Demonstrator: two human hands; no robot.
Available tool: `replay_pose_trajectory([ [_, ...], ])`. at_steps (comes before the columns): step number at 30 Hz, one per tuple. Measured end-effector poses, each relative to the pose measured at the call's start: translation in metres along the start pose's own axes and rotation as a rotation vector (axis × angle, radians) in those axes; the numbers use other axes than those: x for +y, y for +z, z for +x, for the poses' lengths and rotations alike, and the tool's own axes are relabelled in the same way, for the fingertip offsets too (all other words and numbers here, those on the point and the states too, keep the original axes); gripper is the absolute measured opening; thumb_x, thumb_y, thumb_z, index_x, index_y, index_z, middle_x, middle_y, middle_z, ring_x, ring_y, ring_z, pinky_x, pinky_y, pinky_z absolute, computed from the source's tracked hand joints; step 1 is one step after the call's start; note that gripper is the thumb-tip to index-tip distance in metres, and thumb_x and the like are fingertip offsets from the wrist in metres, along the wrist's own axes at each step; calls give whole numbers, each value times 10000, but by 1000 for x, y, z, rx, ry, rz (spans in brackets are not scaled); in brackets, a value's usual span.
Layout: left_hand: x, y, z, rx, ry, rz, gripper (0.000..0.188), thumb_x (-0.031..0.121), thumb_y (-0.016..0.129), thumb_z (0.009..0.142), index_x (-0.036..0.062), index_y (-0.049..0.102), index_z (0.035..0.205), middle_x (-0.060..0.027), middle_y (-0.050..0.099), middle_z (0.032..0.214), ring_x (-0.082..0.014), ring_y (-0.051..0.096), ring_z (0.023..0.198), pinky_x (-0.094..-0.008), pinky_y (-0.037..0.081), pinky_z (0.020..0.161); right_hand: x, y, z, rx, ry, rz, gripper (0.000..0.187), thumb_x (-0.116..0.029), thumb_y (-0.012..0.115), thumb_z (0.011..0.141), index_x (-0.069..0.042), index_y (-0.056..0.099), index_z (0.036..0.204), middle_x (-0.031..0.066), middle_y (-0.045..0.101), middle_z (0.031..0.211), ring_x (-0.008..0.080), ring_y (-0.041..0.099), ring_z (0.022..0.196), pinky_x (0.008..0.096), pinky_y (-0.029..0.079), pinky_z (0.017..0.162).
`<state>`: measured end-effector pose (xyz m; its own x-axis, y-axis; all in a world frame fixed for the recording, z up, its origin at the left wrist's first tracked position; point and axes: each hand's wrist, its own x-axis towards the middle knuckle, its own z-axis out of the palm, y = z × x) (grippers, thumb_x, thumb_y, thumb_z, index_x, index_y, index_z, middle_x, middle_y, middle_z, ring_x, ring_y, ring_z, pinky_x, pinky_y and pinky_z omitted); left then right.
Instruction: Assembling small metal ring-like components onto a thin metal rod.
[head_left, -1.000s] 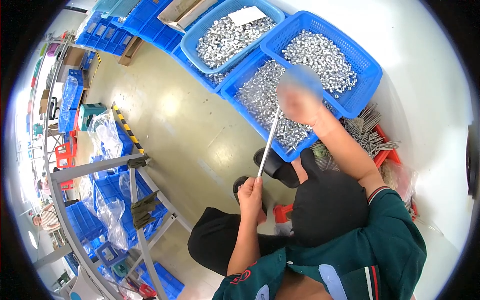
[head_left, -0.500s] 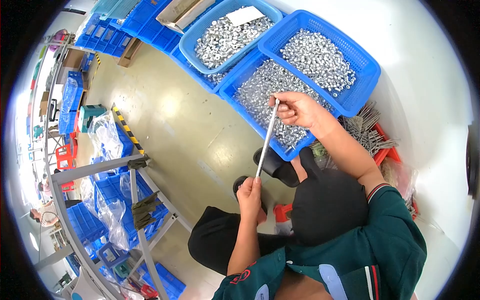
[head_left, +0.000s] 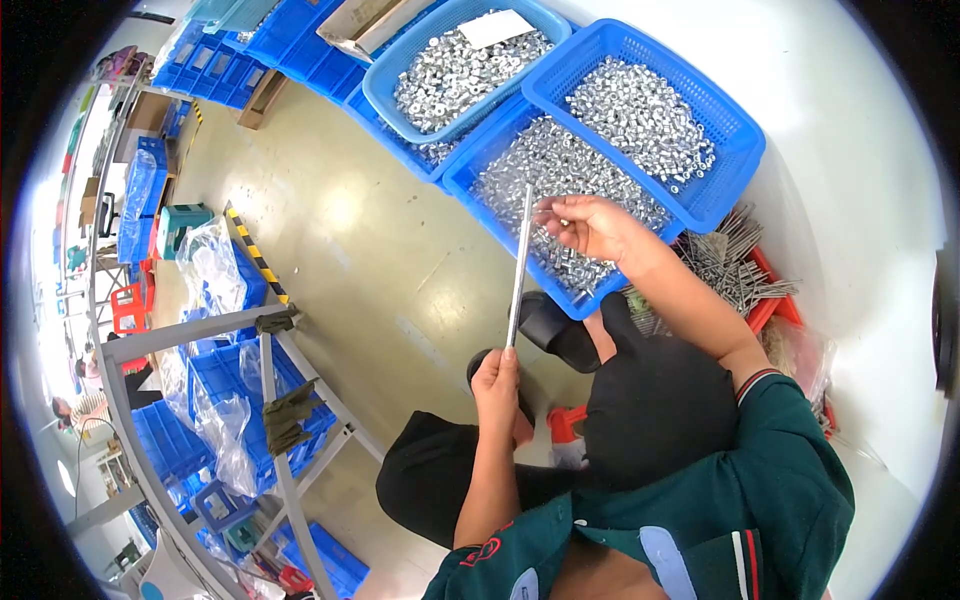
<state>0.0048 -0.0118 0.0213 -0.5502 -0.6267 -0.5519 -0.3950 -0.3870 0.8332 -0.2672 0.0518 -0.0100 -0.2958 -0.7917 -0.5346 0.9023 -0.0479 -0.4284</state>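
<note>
Now the left hand [head_left: 496,376] has its fingers closed round a slim metal rod [head_left: 521,265], while the right hand [head_left: 592,226] curls near its tip, grip unclear

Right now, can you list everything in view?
Metal rod: one, silver, in the left hand.
Blue bin: one, blue, beneath the right hand.
Perforated basket: one, blue, at that bin's upper right.
Light-blue basket: one, light blue, top centre.
Small metal parts: too many to count, silver, in those three containers.
White card: one, white, in the light-blue basket.
Thin rods: many, grey, by the red bin.
Red bin: one, red, right.
Metal frame: one, grey, left.
Dark cloths: at least two, dark green, on the frame.
Blue crates: several, blue, left and upper left.
Far-left clutter: too small to tell.
Left hand: one, bare, lower centre.
Right hand: one, bare, centre.
</note>
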Motion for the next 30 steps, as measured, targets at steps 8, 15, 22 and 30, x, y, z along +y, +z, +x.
replay_pose_trajectory([
  [8, -15, -4, 4, 5, 43, 131, 246, 255, 542, 878, 63, 532, 724, 59, 423, 557, -26, 339, 459, -183, 251, 406, -16, -5, -1, -117, 19, 109, 230, -246, 542, 875, -16, 532, 882, 4, 467, 662, 38, 361, 471, 152, 294, 363],
  [15, -22, -5, 6, -24, 143, 280, 248, 222, 537, 884, 31, 556, 727, 63, 434, 589, -32, 354, 517, -193, 272, 464, -22, 0, -7, -70, -25, 70, 245, -266, 529, 883, -23, 545, 915, -41, 403, 627, 9, 342, 474, 144, 258, 370],
  [22, -21, -5, 5, -5, 142, 292, 265, 232, 535, 883, 34, 545, 707, 61, 426, 580, -31, 356, 520, -194, 274, 463, -25, 8, -12, -104, -164, -230, 232, -223, 538, 878, 5, 569, 903, -51, 381, 583, 13, 310, 452, 162, 241, 380],
  [30, -20, -7, 5, 16, 175, 340, 269, 225, 537, 882, 31, 536, 695, 56, 417, 573, -35, 352, 522, -204, 271, 462, -36, 16, -19, -70, -215, -582, 237, -233, 524, 872, -15, 611, 839, -69, 356, 528, 17, 275, 417, 173, 193, 368],
])
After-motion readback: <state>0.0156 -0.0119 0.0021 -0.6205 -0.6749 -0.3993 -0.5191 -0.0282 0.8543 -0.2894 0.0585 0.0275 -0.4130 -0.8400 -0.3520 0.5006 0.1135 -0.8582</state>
